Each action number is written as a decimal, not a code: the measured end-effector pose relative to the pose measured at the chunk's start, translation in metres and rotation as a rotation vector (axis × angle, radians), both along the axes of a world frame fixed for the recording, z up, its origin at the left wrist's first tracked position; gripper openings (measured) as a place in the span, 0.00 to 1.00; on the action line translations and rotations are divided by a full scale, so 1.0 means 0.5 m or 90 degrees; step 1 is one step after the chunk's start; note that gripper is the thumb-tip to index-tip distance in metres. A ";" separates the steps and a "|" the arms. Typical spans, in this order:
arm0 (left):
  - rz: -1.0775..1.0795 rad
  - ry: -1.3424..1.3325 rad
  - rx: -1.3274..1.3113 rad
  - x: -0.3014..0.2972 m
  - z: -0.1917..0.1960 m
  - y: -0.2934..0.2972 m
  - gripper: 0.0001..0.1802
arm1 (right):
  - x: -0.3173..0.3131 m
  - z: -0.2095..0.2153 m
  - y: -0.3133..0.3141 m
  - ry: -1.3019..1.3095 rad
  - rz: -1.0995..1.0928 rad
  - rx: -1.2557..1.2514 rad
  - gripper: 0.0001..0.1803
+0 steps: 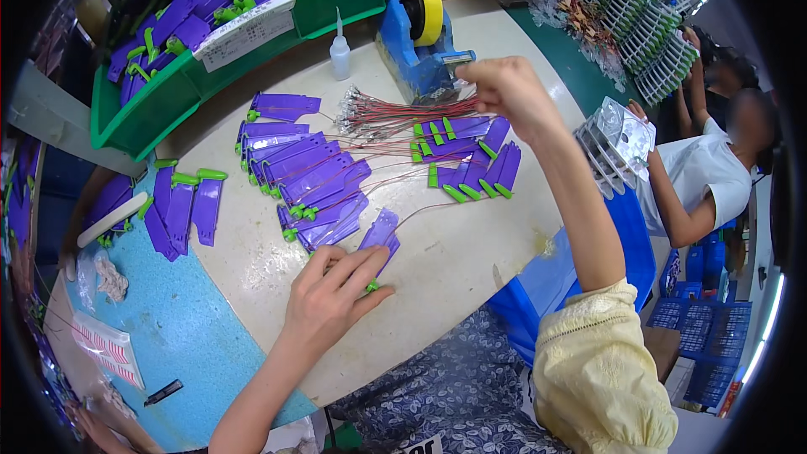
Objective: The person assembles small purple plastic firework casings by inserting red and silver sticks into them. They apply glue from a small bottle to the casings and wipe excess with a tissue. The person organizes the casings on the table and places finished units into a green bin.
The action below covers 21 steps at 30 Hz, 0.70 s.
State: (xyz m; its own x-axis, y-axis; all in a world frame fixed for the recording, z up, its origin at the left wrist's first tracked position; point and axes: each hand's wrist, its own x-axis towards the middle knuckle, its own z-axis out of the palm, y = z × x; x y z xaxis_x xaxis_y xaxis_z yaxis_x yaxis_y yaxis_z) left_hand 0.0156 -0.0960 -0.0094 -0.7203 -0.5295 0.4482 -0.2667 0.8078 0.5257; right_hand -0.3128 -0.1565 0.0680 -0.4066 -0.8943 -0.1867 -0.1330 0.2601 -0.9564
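Note:
My left hand [328,296] grips a purple plastic part [382,230] flat on the table, fingers over its body and thumb beside its green end. A thin red wire runs from that part toward the right. At the cutting edge of the blue tape dispenser [412,63], my right hand [511,94] is closed in a pinch; whatever lies between the fingertips is too small to make out. The dispenser carries a yellow tape roll [429,13]. Beyond my left hand lies a row of purple parts [315,172] with green ends, several with wires laid across them.
A bundle of red wires [395,111] lies before the dispenser, near a white squeeze bottle [340,55]. More purple parts [471,160] lie under my right forearm. A green bin [202,76] of parts stands far left. Another person [698,168] handles clear plastic pieces [618,143] at right.

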 end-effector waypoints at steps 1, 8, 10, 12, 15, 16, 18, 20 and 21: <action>-0.007 0.000 0.007 0.001 0.001 0.002 0.30 | 0.006 -0.001 0.004 0.102 0.007 0.027 0.12; 0.025 0.003 0.101 0.007 -0.010 0.008 0.44 | 0.122 0.008 0.152 0.073 0.198 0.101 0.09; 0.020 0.001 0.101 0.010 -0.010 0.005 0.45 | 0.200 -0.031 0.224 0.050 0.274 0.018 0.08; 0.002 -0.001 0.093 0.007 -0.006 0.002 0.45 | 0.225 -0.070 0.228 0.381 0.287 -0.185 0.16; 0.068 0.075 0.051 0.011 -0.021 0.026 0.35 | 0.228 -0.112 0.231 0.536 0.315 -0.268 0.24; 0.098 0.125 0.034 0.008 -0.027 0.035 0.30 | 0.220 -0.117 0.229 0.537 0.328 -0.253 0.25; 0.092 0.087 0.013 0.013 -0.027 0.043 0.23 | 0.214 -0.116 0.219 0.531 0.322 -0.263 0.22; 0.103 0.066 0.010 0.015 -0.024 0.048 0.19 | 0.214 -0.109 0.204 0.525 0.329 -0.280 0.20; 0.115 0.066 0.019 0.013 -0.022 0.051 0.18 | 0.215 -0.104 0.195 0.523 0.337 -0.289 0.20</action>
